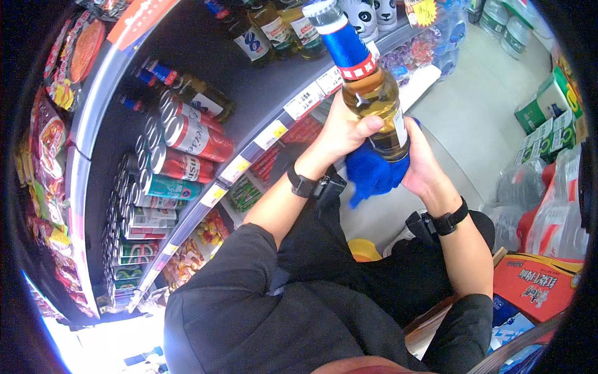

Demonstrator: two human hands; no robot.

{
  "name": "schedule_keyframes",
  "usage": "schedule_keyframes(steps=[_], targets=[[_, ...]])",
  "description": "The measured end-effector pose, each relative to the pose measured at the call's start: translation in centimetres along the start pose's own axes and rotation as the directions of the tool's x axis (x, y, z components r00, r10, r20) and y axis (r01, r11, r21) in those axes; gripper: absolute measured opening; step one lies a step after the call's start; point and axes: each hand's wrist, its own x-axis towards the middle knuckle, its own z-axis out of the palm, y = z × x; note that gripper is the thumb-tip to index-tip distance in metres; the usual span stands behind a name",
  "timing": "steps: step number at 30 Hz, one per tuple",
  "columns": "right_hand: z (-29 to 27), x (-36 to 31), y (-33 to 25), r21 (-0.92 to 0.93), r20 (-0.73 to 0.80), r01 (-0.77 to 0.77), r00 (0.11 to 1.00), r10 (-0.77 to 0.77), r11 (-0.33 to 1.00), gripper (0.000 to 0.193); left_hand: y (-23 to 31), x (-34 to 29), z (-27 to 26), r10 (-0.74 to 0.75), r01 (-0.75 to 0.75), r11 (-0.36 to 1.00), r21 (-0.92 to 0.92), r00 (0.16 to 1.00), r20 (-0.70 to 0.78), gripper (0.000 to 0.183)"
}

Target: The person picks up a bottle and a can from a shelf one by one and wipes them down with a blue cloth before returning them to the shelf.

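A beer bottle (375, 93) with amber glass, a blue foil neck and a red band is held up tilted, its capped top pointing away from me. My left hand (344, 129) is closed round its lower body, the thumb lying across the glass. A crumpled blue cloth (372, 169) hangs beneath the bottle's base. My right hand (425, 163) grips this cloth against the bottle's right side; most of its fingers are hidden behind the cloth and bottle.
A store shelf (243, 134) on the left carries rows of drink cans (190, 134) and more bottles (274, 28). Panda-patterned containers (360, 17) stand beyond. On the right are a red carton (536, 283), wrapped bottles (554, 218) and green packs (548, 134). Something yellow (364, 249) lies below my hands.
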Motion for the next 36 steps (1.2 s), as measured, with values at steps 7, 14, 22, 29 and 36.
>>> schedule_keyframes(steps=[7, 14, 22, 29, 36], targets=[[-0.2, -0.4, 0.0, 0.077, -0.083, 0.283, 0.957, -0.277, 0.956, 0.042, -1.1, -1.5, 3.2, 0.092, -0.059, 0.983, 0.175, 0.979, -0.185, 0.054], [1.6, -1.3, 1.7, 0.231, -0.006, 0.347, 0.935, -0.355, 0.909, 0.044, 0.6, -1.8, 3.4, -0.011, 0.094, 0.964, 0.248, 0.948, -0.318, 0.074], [1.8, -0.6, 2.5, 0.066, -0.006, 0.382, 0.924, -0.382, 0.922, 0.034, 3.9, -2.4, -0.3, -0.002, 0.075, 0.977, 0.199, 0.939, -0.344, 0.064], [2.6, -1.4, 1.4, 0.035, -0.213, 0.207, 0.957, -0.195, 0.978, 0.019, 5.6, -1.9, -6.5, 0.137, 0.070, 0.902, 0.427, 0.889, -0.436, 0.054], [1.8, -0.7, 1.8, -0.060, -0.165, 0.292, 0.940, -0.298, 0.955, 0.014, 6.7, 0.4, -11.6, 0.286, 0.032, 0.817, 0.575, 0.845, -0.453, 0.055]])
